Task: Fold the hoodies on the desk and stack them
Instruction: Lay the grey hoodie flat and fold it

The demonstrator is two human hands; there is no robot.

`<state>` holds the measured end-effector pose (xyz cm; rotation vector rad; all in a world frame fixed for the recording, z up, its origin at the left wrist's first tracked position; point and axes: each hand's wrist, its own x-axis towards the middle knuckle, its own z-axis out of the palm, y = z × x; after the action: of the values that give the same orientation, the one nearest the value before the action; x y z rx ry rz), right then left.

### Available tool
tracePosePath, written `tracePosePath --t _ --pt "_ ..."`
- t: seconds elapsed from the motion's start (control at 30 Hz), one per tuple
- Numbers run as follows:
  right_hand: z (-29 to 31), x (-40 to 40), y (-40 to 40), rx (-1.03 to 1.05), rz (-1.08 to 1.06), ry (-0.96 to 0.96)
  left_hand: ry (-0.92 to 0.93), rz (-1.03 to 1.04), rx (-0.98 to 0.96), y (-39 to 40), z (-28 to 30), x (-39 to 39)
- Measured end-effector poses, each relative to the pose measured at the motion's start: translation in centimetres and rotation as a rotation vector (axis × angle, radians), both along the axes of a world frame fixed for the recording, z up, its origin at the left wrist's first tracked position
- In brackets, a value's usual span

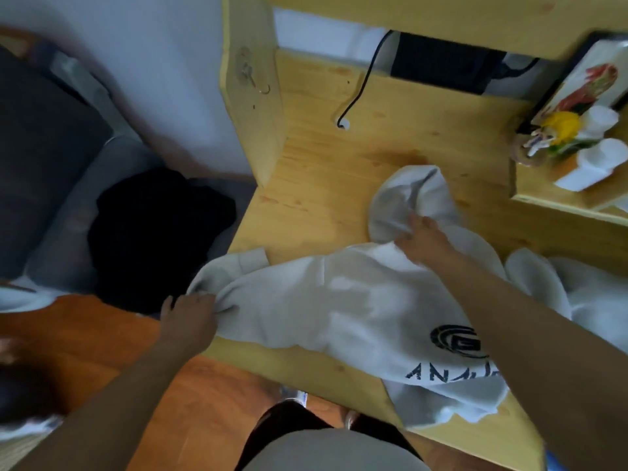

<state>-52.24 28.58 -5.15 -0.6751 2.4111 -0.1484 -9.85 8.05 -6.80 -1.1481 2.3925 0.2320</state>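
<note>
Early stage: hoodie [339, 300] unfolded mid-frame on desk [323, 171]; left hand [188, 312] pinches sleeve, right hand [423, 239] grips hood; nothing stacked yet

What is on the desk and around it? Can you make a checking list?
Surface: wooden desk, bare at the back.
Job's things: light grey hoodie spread unfolded; white garment bunched at right.
Clutter: tissue box and flower ornament on the side shelf.
Hands: left hand grips the sleeve; right hand pinches fabric near the hood.
Cables: black cable into the desk hole.
Surroundings: black garment beside the desk.
</note>
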Motion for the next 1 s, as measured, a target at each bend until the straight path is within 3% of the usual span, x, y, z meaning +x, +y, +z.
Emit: tracePosePath --t 0.07,0.13,0.2,0.27,0.33,0.43,0.57,0.7,0.77,0.9,1.0 --pt "-2.4 0.5 0.0 0.196 0.069 -0.067 -0.043 -0.003 -0.124 -0.8 1.0 0.1" --pt "-4.2 1.8 0.7 0.251 0.143 -0.003 0.273 0.094 -0.167 -2.7 3.1 0.4" --pt "-4.5 2.9 1.2 0.212 0.136 0.071 0.539 0.196 -0.067 -3.8 7.4 -0.5" --pt "-5.0 2.5 1.8 0.217 0.137 0.104 0.618 0.017 -0.255 -4.7 11.3 -1.8" --pt "-5.3 1.6 3.0 0.253 0.087 0.129 0.488 -0.146 -0.384 -6.1 13.2 -3.6" --pt "-5.3 0.4 6.0 0.241 -0.103 0.135 0.152 -0.161 -0.237 -7.1 12.1 -6.1" --pt "-4.7 -0.9 9.4 0.229 -0.237 0.114 -0.225 -0.205 -0.111 -4.5 5.2 -5.7" --pt "-3.9 0.9 9.5 0.082 -0.155 0.157 0.051 -0.192 -0.021 1.9 -0.1 -5.2" --pt "-3.7 3.1 8.9 0.048 -0.134 0.255 0.013 -0.234 0.073 5.4 -1.5 -5.3" --pt "-4.1 5.1 9.1 0.141 -0.281 0.034 -0.012 -0.144 0.15 7.7 -3.7 -4.4" --pt "-4.4 6.3 7.0 0.199 -0.137 -0.009 -0.003 -0.078 0.168 6.4 -4.1 -4.4"
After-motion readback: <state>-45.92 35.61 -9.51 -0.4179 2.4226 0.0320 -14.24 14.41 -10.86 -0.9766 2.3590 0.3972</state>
